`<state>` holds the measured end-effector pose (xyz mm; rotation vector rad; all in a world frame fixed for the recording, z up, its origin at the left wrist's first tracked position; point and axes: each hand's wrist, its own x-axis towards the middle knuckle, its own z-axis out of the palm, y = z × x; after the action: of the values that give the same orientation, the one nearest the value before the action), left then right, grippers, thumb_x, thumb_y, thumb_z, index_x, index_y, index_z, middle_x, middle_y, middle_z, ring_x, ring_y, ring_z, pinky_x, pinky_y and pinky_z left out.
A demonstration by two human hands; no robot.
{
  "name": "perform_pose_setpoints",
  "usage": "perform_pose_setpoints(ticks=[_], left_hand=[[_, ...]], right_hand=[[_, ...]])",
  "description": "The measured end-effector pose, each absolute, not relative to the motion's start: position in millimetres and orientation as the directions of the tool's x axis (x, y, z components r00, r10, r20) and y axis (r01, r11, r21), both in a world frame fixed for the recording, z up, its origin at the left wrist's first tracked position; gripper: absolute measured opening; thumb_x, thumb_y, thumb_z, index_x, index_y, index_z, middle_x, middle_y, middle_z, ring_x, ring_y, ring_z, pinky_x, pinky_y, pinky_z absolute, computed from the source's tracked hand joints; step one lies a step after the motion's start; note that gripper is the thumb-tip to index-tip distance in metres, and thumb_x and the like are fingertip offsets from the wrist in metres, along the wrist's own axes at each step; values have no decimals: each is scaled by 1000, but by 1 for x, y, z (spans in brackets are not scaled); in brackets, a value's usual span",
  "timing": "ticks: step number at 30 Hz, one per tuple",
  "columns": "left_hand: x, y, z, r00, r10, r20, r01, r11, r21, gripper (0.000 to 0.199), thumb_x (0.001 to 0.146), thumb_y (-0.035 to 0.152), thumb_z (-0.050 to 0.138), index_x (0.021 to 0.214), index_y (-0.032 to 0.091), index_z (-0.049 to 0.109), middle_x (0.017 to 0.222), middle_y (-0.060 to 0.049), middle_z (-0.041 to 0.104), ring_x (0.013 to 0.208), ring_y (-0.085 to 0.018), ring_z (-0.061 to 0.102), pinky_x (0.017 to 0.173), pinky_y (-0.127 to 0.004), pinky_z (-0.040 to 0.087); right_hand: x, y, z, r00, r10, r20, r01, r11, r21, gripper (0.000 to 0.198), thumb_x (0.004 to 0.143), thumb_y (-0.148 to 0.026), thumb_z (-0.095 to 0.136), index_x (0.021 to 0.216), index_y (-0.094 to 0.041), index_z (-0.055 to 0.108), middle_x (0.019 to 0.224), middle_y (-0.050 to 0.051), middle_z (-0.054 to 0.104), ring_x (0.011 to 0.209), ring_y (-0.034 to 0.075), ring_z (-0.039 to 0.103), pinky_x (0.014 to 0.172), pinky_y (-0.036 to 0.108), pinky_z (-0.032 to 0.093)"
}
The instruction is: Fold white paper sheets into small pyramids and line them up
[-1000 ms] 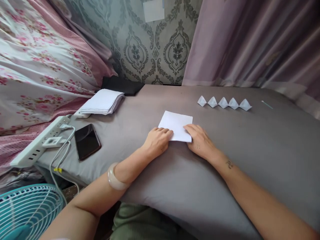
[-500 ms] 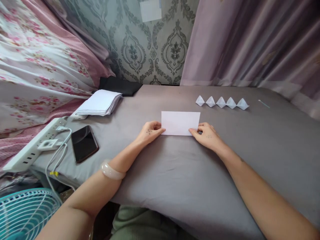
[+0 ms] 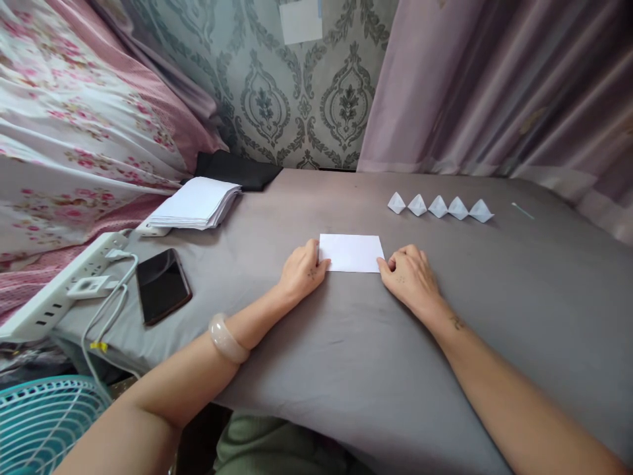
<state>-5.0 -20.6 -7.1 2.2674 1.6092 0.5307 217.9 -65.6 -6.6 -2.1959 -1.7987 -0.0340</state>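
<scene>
A white sheet of paper (image 3: pixel 351 253) lies low over the grey cloth of the table, its long side running left to right. My left hand (image 3: pixel 304 267) is closed at the paper's left edge, thumb on the near corner. At the near right corner, the thumb of my right hand (image 3: pixel 408 274) presses the paper, with the other fingers curled. Beyond and to the right stands a row of several small folded white paper shapes (image 3: pixel 438 207), pointed at the top.
A stack of white paper (image 3: pixel 195 201) sits at the back left, before a black folded item (image 3: pixel 242 170). Nearer are a phone (image 3: pixel 163 287), a white power strip (image 3: pixel 64 284) with cables, and a fan (image 3: pixel 49 422). A thin pale stick (image 3: pixel 523 210) lies far right.
The paper has come down flatter and looks shorter from front to back. Both hands have turned and lowered with it, fingers curling more at its edges.
</scene>
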Motion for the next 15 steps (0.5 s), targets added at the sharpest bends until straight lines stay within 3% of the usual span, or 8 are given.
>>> perform_pose_setpoints(ticks=[4, 7, 10, 12, 15], left_hand=[[-6, -20, -6, 483, 841, 245, 791, -539, 289, 46, 90, 20, 43, 136, 13, 43, 131, -18, 53, 121, -29, 48, 102, -46, 38], [-6, -12, -8, 685, 706, 180, 660, -706, 257, 58, 82, 3, 36, 137, 20, 45, 150, -11, 38, 137, -25, 35, 112, -45, 28], [-8, -3, -9, 757, 651, 57, 610, -736, 294, 65, 78, 1, 35, 139, 20, 45, 151, -10, 38, 141, -22, 32, 113, -41, 30], [-6, 0, -4, 757, 651, 46, 613, -733, 296, 58, 82, 4, 34, 137, 21, 46, 150, -11, 40, 138, -22, 37, 110, -40, 33], [6, -3, 8, 724, 684, 85, 649, -718, 249, 37, 93, 18, 33, 121, 19, 56, 131, -13, 58, 123, -24, 53, 102, -43, 40]], right_hand=[[220, -65, -9, 163, 941, 295, 967, -93, -236, 23, 86, -33, 50, 86, -16, 65, 96, 15, 59, 93, 30, 55, 81, 43, 47], [223, -60, -14, -51, 921, 386, 947, 168, -274, 31, 86, -17, 45, 109, -19, 65, 111, 14, 60, 102, 28, 56, 88, 44, 48], [225, -57, -17, -257, 905, 339, 889, 359, -284, 51, 83, -3, 36, 119, -27, 64, 126, 7, 59, 115, 23, 53, 96, 41, 46], [224, -57, -17, -275, 919, 281, 888, 355, -291, 54, 83, -2, 35, 120, -27, 64, 129, 6, 59, 118, 23, 51, 97, 42, 46], [220, -60, -13, -239, 940, 243, 905, 306, -296, 52, 84, -4, 37, 121, -27, 65, 130, 6, 59, 116, 24, 53, 97, 42, 46]])
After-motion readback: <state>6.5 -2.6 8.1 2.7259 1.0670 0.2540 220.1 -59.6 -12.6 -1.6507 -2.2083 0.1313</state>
